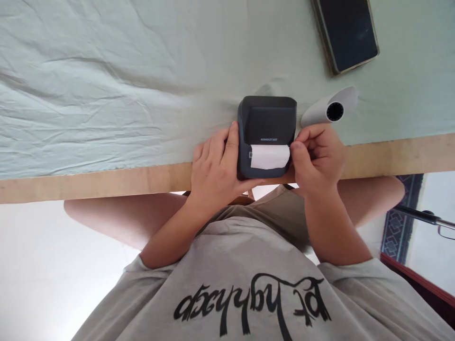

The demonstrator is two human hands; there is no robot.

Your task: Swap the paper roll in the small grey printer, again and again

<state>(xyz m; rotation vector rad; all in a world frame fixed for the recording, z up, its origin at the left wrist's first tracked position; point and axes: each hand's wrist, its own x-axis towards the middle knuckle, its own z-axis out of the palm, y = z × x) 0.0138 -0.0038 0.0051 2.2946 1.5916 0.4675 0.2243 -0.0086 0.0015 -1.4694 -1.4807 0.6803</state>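
A dark label printer (pixel 268 121) stands at the table's near edge. From its front slot hangs a white paper strip (pixel 270 157), torn unevenly along its lower edge. My left hand (pixel 215 168) grips the printer's left side, fingers along the flank and thumb stretched beneath the near edge. At the printer's right side my right hand (pixel 318 158) is closed in a pinch, thumb against index finger, at the upper right corner of the strip. The fingertips partly hide what lies between them.
Just beyond my right hand lies a white tube-like object (pixel 316 111) with a dark round end. A dark phone (pixel 351 35) rests farther back on the right. Pale green cloth (pixel 106 94), wrinkled at left, covers the table behind its bare wooden edge (pixel 156 179).
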